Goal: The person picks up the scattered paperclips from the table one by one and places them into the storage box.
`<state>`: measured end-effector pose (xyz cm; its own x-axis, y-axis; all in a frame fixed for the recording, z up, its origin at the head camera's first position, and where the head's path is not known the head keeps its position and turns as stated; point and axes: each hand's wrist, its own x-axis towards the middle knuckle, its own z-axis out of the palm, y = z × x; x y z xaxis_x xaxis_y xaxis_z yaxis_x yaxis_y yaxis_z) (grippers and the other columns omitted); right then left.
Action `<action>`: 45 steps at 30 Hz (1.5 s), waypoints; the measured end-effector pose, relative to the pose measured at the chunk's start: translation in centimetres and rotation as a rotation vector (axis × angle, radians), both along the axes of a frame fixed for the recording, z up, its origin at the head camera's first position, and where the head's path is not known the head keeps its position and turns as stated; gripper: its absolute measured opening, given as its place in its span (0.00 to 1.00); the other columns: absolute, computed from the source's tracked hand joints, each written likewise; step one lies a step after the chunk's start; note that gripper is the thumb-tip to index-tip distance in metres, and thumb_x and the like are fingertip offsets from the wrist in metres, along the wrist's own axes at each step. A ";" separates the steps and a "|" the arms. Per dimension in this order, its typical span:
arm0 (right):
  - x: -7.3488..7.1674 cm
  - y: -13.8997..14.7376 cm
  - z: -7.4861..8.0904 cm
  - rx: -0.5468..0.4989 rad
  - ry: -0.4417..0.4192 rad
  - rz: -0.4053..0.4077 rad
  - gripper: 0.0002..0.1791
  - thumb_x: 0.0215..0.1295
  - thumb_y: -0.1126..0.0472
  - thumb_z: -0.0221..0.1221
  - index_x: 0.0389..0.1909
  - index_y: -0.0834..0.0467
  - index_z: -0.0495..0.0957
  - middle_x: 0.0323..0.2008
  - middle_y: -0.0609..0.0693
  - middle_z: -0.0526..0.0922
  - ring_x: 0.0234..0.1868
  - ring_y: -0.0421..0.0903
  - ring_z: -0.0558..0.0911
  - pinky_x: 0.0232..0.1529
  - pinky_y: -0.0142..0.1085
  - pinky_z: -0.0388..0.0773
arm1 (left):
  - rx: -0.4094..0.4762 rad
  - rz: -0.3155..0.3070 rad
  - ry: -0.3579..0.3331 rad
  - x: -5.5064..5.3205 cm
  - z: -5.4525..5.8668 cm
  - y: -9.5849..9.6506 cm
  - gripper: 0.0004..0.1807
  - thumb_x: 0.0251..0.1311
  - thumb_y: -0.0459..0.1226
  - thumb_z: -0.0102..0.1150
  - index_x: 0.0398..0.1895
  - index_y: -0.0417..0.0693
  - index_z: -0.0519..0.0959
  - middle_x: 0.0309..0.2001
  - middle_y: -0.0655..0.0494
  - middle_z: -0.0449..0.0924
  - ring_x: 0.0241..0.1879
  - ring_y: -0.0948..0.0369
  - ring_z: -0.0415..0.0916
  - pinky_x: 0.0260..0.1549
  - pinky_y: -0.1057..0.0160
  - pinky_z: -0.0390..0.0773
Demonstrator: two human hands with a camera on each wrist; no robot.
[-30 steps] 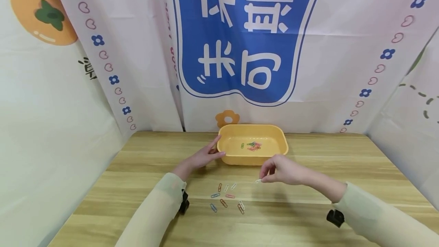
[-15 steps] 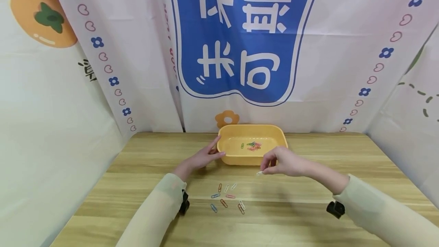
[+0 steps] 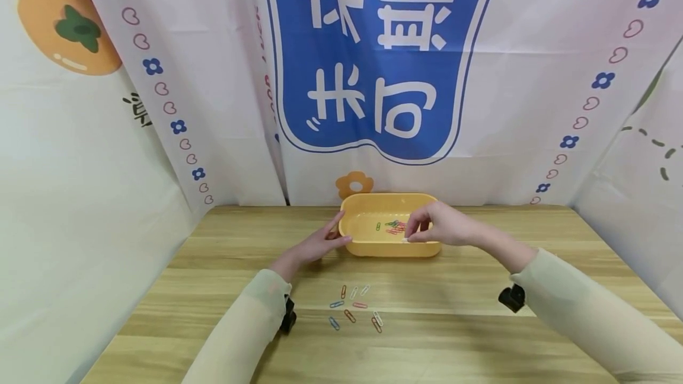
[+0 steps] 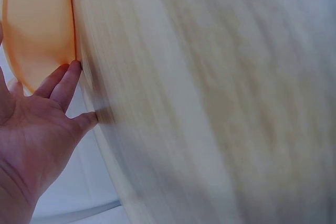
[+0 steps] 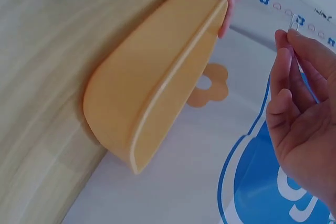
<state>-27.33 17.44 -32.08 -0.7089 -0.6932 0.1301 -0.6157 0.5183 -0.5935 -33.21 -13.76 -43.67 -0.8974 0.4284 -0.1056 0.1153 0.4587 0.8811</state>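
Observation:
My right hand [image 3: 447, 224] pinches a white paper clip [image 5: 294, 22] between thumb and fingertip, above the front rim of a yellow plastic tub [image 3: 392, 250]. At the tub's left end my left hand [image 3: 315, 246] rests against the wall with its fingers extended; in the left wrist view the fingertips touch the tub. Inside the tub lie a green paper clip [image 3: 378, 226] and a small cluster of pink, red and green paper clips [image 3: 393, 227], partly hidden near my right hand. Several paper clips, among them a pink paper clip [image 3: 360, 305] and a blue paper clip [image 3: 334, 323], lie scattered in front.
The tub stands near the back edge of a wooden table [image 3: 213, 289]. Behind it hangs a printed white and blue cloth [image 3: 368, 105], with more cloth on both sides. A black wrist camera [image 3: 512, 298] sits at my right cuff.
My right hand has carried the white paper clip up and forward from above the table to the tub's front rim. The left hand stays at the tub.

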 end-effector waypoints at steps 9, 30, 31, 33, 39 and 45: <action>-2.5 -0.2 0.8 -0.016 -0.031 -0.051 0.02 0.61 0.65 0.66 0.32 0.60 0.85 0.29 0.43 0.83 0.31 0.46 0.79 0.32 0.34 0.78 | 0.004 -0.006 -0.002 0.0 -0.1 -0.1 0.44 0.66 0.52 0.57 0.78 0.71 0.42 0.75 0.42 0.49 0.70 0.45 0.55 0.66 0.43 0.55; -8.3 -0.8 -1.1 0.001 -0.094 -0.207 0.05 0.64 0.67 0.62 0.36 0.67 0.83 0.30 0.56 0.83 0.32 0.54 0.79 0.37 0.47 0.79 | -0.001 -0.019 -0.005 0.0 0.1 -0.1 0.44 0.67 0.49 0.56 0.78 0.68 0.40 0.75 0.42 0.46 0.70 0.44 0.54 0.66 0.43 0.56; -8.5 -0.9 -1.2 -0.001 -0.096 -0.214 0.05 0.64 0.68 0.62 0.36 0.67 0.83 0.29 0.55 0.83 0.32 0.54 0.78 0.38 0.49 0.79 | -0.010 -0.018 -0.004 0.0 0.1 -0.1 0.44 0.67 0.49 0.56 0.78 0.68 0.40 0.75 0.42 0.46 0.70 0.44 0.54 0.66 0.44 0.56; -8.9 -1.0 -1.5 -0.009 -0.111 -0.232 0.05 0.64 0.68 0.61 0.36 0.67 0.83 0.29 0.54 0.83 0.32 0.52 0.78 0.41 0.51 0.79 | -0.017 -0.018 -0.001 0.1 0.2 -0.1 0.44 0.67 0.49 0.56 0.78 0.68 0.40 0.75 0.42 0.46 0.70 0.44 0.54 0.66 0.43 0.55; -10.2 -1.1 -2.8 -0.040 -0.141 -0.288 0.04 0.64 0.70 0.61 0.35 0.67 0.83 0.29 0.51 0.83 0.31 0.49 0.77 0.44 0.53 0.78 | -0.014 -0.011 -0.005 0.0 0.0 -0.1 0.44 0.67 0.50 0.56 0.78 0.70 0.41 0.75 0.42 0.46 0.71 0.44 0.53 0.66 0.42 0.54; -10.8 -1.3 -3.9 -0.051 -0.160 -0.338 0.04 0.64 0.69 0.61 0.36 0.67 0.83 0.34 0.59 0.84 0.33 0.51 0.78 0.45 0.51 0.79 | -0.006 -0.011 -0.001 -0.1 -0.2 -0.1 0.44 0.67 0.50 0.57 0.78 0.71 0.42 0.75 0.42 0.46 0.71 0.44 0.53 0.66 0.44 0.55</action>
<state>-38.15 16.19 -35.97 -0.9106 -0.4124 0.0280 -0.3128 0.6435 -0.6986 -33.32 -13.90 -43.87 -0.8925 0.4376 -0.1089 0.1195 0.4624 0.8786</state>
